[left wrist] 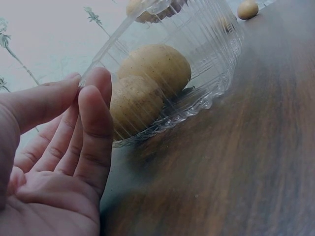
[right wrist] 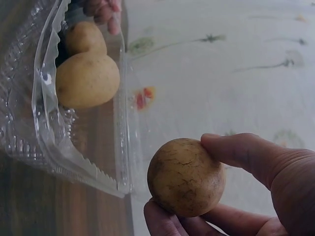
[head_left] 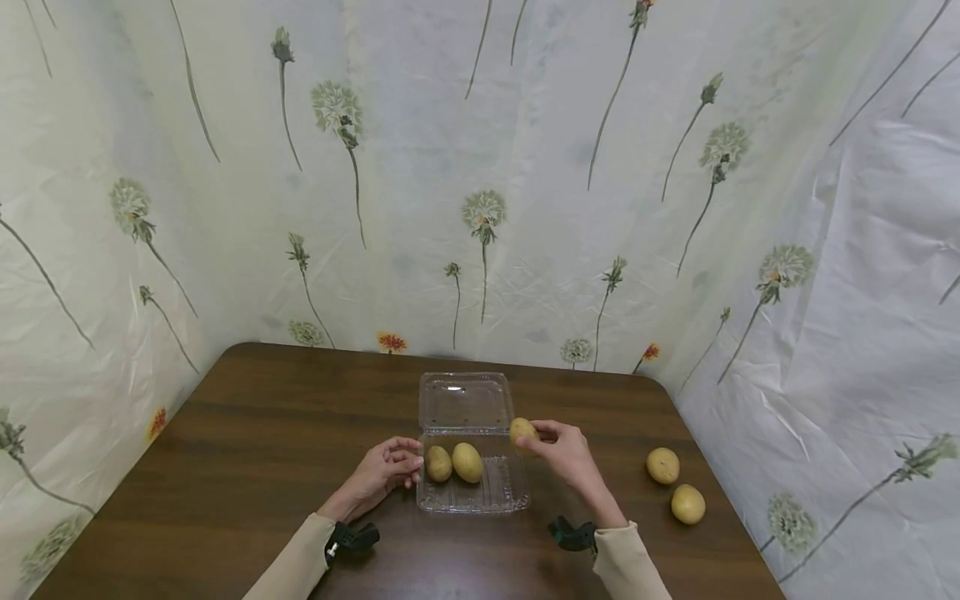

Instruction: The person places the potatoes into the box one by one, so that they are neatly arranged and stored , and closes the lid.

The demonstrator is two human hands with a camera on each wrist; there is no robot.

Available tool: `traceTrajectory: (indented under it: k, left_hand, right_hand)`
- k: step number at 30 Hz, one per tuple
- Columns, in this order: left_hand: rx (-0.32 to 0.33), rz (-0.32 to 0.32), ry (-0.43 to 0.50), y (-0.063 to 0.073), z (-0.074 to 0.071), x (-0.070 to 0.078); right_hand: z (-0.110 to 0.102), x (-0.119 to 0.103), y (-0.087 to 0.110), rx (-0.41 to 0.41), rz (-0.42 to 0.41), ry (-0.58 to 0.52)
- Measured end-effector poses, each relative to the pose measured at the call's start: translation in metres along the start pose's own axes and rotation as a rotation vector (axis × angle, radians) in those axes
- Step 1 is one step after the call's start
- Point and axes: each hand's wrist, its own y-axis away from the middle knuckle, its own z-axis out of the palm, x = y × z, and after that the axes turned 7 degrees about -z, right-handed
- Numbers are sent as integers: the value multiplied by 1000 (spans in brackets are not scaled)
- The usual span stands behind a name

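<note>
A clear plastic clamshell container (head_left: 501, 492) lies on the table with its lid (head_left: 463, 402) folded back toward the wall. Inside, at the left, two potatoes sit side by side: a browner potato (head_left: 438, 464) and a paler potato (head_left: 467, 462). My left hand (head_left: 382, 473) pinches the container's left rim between thumb and fingertips, as the left wrist view shows. Just over the container's right back corner, my right hand (head_left: 567, 454) holds a third potato (right wrist: 186, 177) between thumb and fingers. Fine cracks mark that potato's skin.
Two more potatoes, one farther back (head_left: 663, 466) and one nearer (head_left: 687, 505), lie at the right side of the dark wooden table (head_left: 300, 400). A flower-print curtain (head_left: 420, 167) stands behind the table and along both sides.
</note>
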Motion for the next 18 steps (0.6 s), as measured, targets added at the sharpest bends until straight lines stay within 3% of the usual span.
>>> traceTrajectory:
  k: [18]
  left_hand:
    - [-1,3,-7,0,-1,0]
  right_hand:
    - [19,-15,1,-46,-59,54]
